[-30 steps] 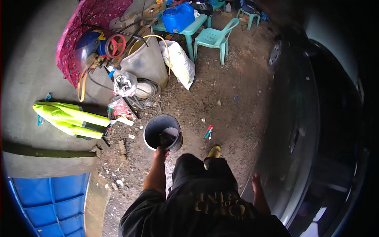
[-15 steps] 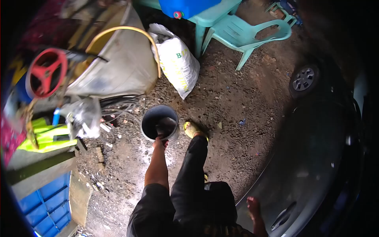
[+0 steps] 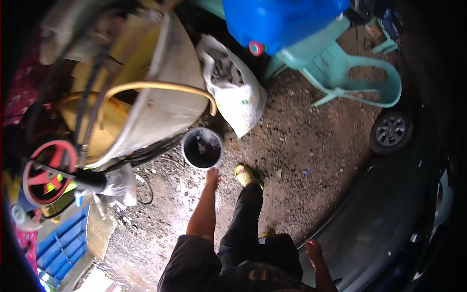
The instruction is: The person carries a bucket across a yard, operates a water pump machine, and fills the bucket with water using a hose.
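Observation:
A dark grey bucket (image 3: pixel 188 158) stands upright on the ground, its inside mostly in shadow. A small lighter patch shows within it, too unclear to name. My left hand (image 3: pixel 212 178) is at the bucket's near rim, fingers loosely apart with no object visible in them; contact with the rim is unclear. Low at the right, my right hand (image 3: pixel 314 250) hangs beside the dark car, fingers loosely bent and holding nothing. My foot in a yellow clog (image 3: pixel 246 175) is just right of the bucket.
Beyond the bucket stands a white sack (image 3: pixel 243 107) with grey contents. A wheelbarrow-like tub (image 3: pixel 180 68) and red wheel (image 3: pixel 50 173) are left. A blue container (image 3: pixel 287 22) and green plastic chair (image 3: pixel 340 73) stand behind; a dark car (image 3: pixel 369 224) lines the right.
My left hand has drawn back from inside the bucket to its near rim, and the dark thing it held no longer shows in it. The view has shifted; my right hand still hangs low.

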The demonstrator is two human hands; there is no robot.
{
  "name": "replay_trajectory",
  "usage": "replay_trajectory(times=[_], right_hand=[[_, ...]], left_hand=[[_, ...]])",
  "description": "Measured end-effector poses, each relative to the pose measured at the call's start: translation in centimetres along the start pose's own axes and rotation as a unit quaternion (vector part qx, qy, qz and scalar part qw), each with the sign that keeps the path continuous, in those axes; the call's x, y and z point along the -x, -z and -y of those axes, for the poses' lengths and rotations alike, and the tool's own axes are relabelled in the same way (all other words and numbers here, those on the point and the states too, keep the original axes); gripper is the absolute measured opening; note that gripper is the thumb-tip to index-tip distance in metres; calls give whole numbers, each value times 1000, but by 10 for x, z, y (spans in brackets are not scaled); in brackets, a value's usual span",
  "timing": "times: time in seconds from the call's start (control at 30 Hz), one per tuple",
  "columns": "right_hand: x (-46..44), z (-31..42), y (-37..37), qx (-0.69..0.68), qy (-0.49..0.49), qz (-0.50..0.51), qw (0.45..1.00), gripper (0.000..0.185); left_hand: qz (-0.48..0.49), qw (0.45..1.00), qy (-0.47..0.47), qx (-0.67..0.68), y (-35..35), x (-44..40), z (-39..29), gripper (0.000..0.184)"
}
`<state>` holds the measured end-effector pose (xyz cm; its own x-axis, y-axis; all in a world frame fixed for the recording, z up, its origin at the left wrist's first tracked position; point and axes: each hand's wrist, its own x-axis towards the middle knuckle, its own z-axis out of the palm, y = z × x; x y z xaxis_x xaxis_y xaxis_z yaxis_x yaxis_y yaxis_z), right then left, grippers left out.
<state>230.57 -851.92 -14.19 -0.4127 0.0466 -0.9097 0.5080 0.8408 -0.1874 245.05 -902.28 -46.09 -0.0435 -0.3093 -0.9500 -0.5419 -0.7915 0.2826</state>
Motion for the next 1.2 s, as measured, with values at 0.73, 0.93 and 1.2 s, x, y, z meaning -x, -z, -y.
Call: replay_trajectory(times=[0.73,0.93,1.2], right_hand=[[186,454,152,-16,649,-130,750,13],[207,756,151,108,815,-14,569,13],[129,1113,-4,250,833,80,488,18]], left_hand=[[-533,668,-486,-182,-9,380,-397,45],[-725,523,-395,-212,5,298,-412,51],[-606,759,-192,-142,-14,335,-454,39]])
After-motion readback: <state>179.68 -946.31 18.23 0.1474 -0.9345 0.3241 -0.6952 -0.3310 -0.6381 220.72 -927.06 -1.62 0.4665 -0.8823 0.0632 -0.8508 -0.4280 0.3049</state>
